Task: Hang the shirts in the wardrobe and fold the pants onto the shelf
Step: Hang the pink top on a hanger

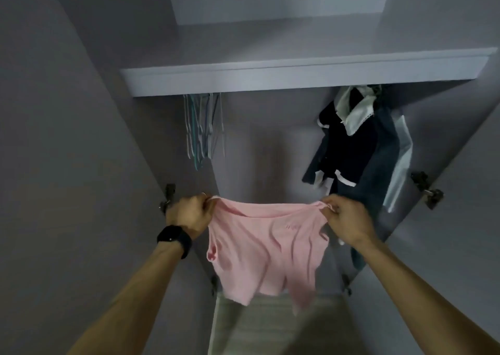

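Both hands are holding the pink shorts (266,246) spread out in the air in front of the open wardrobe (259,152). Left hand (189,212), black watch (174,237) on its wrist, is gripping one end of the waistband, with its fingers (201,206) curled tight around the cloth. Right hand (347,219) is pinching the other end between thumb and fingers (328,202). The waistband is stretching taut between them and the legs are dangling freely below, well under the white shelf (297,73). Empty hangers (203,127) are hanging under the shelf at left. Dark and pale garments (359,149) are hanging at right, just behind the right hand. A pale striped surface (270,325) is showing beneath the shorts, too blurred to identify.
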Action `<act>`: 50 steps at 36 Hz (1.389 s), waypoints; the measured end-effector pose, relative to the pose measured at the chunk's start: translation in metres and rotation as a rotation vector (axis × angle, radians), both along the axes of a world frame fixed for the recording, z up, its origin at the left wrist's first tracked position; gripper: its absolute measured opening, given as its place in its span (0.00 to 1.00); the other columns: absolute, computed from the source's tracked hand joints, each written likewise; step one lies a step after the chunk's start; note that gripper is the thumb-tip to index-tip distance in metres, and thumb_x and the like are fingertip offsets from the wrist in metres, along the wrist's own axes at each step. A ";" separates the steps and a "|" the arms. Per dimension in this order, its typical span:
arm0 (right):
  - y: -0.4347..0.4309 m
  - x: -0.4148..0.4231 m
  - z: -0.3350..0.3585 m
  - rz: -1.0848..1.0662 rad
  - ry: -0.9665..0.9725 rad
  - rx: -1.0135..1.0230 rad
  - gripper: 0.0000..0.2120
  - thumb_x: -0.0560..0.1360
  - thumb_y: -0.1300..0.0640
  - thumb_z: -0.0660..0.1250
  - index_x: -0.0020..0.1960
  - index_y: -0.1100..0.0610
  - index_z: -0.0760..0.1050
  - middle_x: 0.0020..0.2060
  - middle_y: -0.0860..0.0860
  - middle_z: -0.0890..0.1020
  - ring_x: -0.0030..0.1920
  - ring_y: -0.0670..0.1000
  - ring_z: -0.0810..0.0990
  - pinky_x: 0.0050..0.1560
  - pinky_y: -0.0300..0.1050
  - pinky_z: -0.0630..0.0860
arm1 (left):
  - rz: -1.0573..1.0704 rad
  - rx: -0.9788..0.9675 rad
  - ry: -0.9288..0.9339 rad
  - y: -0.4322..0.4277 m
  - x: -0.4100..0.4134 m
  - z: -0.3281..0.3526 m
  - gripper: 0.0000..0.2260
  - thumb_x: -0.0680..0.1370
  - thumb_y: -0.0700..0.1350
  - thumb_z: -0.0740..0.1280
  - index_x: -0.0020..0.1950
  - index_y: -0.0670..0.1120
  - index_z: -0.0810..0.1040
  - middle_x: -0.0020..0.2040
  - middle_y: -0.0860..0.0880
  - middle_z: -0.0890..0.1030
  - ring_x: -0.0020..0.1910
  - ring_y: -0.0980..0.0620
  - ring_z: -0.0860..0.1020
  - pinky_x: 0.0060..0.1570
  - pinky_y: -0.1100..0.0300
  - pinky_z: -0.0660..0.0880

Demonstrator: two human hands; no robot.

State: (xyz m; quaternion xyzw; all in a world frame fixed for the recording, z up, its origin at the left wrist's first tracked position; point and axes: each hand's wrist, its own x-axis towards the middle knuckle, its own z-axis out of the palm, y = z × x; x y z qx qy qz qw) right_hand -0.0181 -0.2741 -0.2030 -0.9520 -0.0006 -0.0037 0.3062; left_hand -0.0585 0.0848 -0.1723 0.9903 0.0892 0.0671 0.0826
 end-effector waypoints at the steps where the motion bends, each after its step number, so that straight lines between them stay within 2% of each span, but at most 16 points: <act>1: 0.007 0.001 -0.001 0.025 -0.008 -0.010 0.05 0.77 0.52 0.69 0.52 0.47 0.81 0.48 0.50 0.86 0.47 0.57 0.83 0.46 0.51 0.81 | 0.001 0.058 -0.009 -0.001 -0.005 0.001 0.19 0.83 0.60 0.54 0.54 0.51 0.79 0.49 0.47 0.85 0.48 0.42 0.82 0.45 0.53 0.74; 5: 0.045 0.021 0.004 0.275 0.033 -0.126 0.05 0.78 0.51 0.69 0.52 0.48 0.81 0.50 0.47 0.85 0.50 0.53 0.82 0.43 0.44 0.74 | 0.014 0.219 -0.101 0.004 -0.019 0.019 0.20 0.83 0.56 0.55 0.52 0.49 0.84 0.52 0.48 0.84 0.58 0.42 0.79 0.55 0.51 0.73; 8: 0.077 0.043 0.014 0.425 0.066 -0.222 0.09 0.79 0.50 0.67 0.56 0.46 0.82 0.57 0.47 0.83 0.56 0.53 0.81 0.54 0.47 0.77 | -0.034 0.397 -0.249 0.016 -0.026 0.041 0.22 0.79 0.53 0.55 0.41 0.45 0.86 0.42 0.46 0.83 0.45 0.41 0.80 0.47 0.50 0.74; 10: 0.095 0.057 0.024 0.488 0.077 -0.269 0.10 0.79 0.49 0.66 0.58 0.44 0.81 0.59 0.46 0.82 0.58 0.53 0.81 0.56 0.46 0.77 | -0.036 0.524 -0.325 0.024 -0.029 0.053 0.18 0.78 0.50 0.61 0.39 0.44 0.86 0.41 0.46 0.82 0.42 0.41 0.80 0.49 0.49 0.74; 13: 0.119 0.082 0.044 0.562 0.106 -0.264 0.13 0.77 0.46 0.68 0.61 0.42 0.79 0.63 0.44 0.80 0.62 0.52 0.79 0.58 0.44 0.76 | 0.004 0.652 -0.310 0.036 -0.029 0.073 0.05 0.72 0.46 0.75 0.40 0.44 0.87 0.50 0.42 0.84 0.55 0.37 0.81 0.64 0.39 0.70; 15: 0.138 0.100 0.059 0.585 0.098 -0.214 0.19 0.75 0.44 0.70 0.65 0.43 0.76 0.65 0.46 0.80 0.64 0.52 0.78 0.61 0.44 0.75 | 0.071 0.679 -0.231 0.042 -0.030 0.083 0.07 0.69 0.46 0.79 0.43 0.43 0.88 0.57 0.40 0.83 0.64 0.35 0.78 0.71 0.36 0.60; 18: 0.168 0.127 0.077 0.557 0.037 -0.118 0.23 0.76 0.43 0.70 0.68 0.49 0.73 0.66 0.51 0.79 0.65 0.55 0.77 0.63 0.45 0.74 | 0.185 0.754 -0.096 0.050 -0.036 0.090 0.11 0.76 0.50 0.72 0.54 0.46 0.86 0.69 0.42 0.77 0.75 0.37 0.67 0.74 0.37 0.43; 21: 0.196 0.146 0.082 0.511 0.025 -0.054 0.28 0.77 0.41 0.67 0.71 0.54 0.69 0.68 0.54 0.77 0.65 0.58 0.77 0.63 0.47 0.74 | 0.233 0.808 -0.081 0.065 -0.045 0.088 0.14 0.81 0.50 0.64 0.61 0.45 0.83 0.75 0.41 0.70 0.79 0.36 0.58 0.77 0.38 0.38; 24: 0.227 0.160 0.074 0.452 0.041 -0.018 0.32 0.78 0.38 0.64 0.75 0.55 0.65 0.71 0.56 0.74 0.67 0.60 0.75 0.63 0.48 0.73 | 0.218 0.956 0.050 0.079 -0.045 0.075 0.21 0.85 0.50 0.49 0.76 0.47 0.66 0.82 0.40 0.49 0.80 0.35 0.40 0.66 0.37 0.20; 26: 0.247 0.169 0.068 0.396 0.066 0.018 0.36 0.79 0.36 0.62 0.77 0.57 0.61 0.72 0.57 0.72 0.69 0.60 0.74 0.63 0.48 0.72 | 0.235 1.026 0.101 0.085 -0.041 0.073 0.24 0.85 0.50 0.45 0.81 0.47 0.54 0.82 0.39 0.41 0.78 0.35 0.35 0.61 0.36 0.16; 30: 0.281 0.179 0.055 0.279 0.067 0.046 0.40 0.81 0.36 0.59 0.81 0.60 0.52 0.74 0.58 0.70 0.69 0.62 0.73 0.62 0.50 0.73 | 0.261 1.096 0.041 0.096 -0.037 0.066 0.26 0.85 0.51 0.40 0.81 0.43 0.38 0.75 0.39 0.28 0.72 0.37 0.25 0.60 0.37 0.18; 33: 0.298 0.184 0.047 0.212 0.020 0.035 0.37 0.83 0.42 0.58 0.81 0.62 0.48 0.74 0.59 0.69 0.69 0.62 0.73 0.64 0.51 0.73 | 0.282 1.157 -0.003 0.102 -0.034 0.062 0.26 0.85 0.51 0.41 0.81 0.43 0.37 0.78 0.37 0.31 0.76 0.36 0.30 0.63 0.36 0.22; 38: 0.310 0.192 0.031 0.118 -0.056 0.106 0.29 0.80 0.52 0.64 0.76 0.63 0.61 0.70 0.61 0.74 0.66 0.63 0.76 0.64 0.52 0.75 | 0.316 1.212 -0.059 0.105 -0.031 0.050 0.27 0.85 0.53 0.41 0.81 0.45 0.39 0.80 0.40 0.36 0.79 0.38 0.36 0.68 0.37 0.27; 44: 0.309 0.200 0.027 0.053 -0.079 0.154 0.23 0.79 0.48 0.59 0.68 0.61 0.75 0.64 0.59 0.79 0.60 0.62 0.80 0.58 0.48 0.76 | 0.325 1.235 -0.061 0.106 -0.033 0.035 0.27 0.84 0.54 0.40 0.82 0.46 0.41 0.81 0.41 0.37 0.80 0.38 0.37 0.68 0.36 0.27; 48: 0.288 0.205 0.044 0.009 -0.104 0.118 0.24 0.78 0.48 0.57 0.65 0.62 0.78 0.64 0.60 0.80 0.61 0.63 0.79 0.52 0.46 0.71 | 0.290 1.172 -0.010 0.106 -0.034 0.032 0.26 0.85 0.51 0.39 0.82 0.45 0.40 0.80 0.39 0.35 0.79 0.37 0.35 0.66 0.36 0.25; 50: 0.275 0.203 0.056 -0.025 -0.132 0.105 0.25 0.78 0.46 0.56 0.64 0.62 0.78 0.64 0.61 0.79 0.61 0.64 0.79 0.53 0.47 0.72 | 0.262 1.128 0.007 0.106 -0.035 0.031 0.26 0.85 0.51 0.39 0.81 0.44 0.39 0.79 0.38 0.33 0.78 0.36 0.33 0.64 0.35 0.23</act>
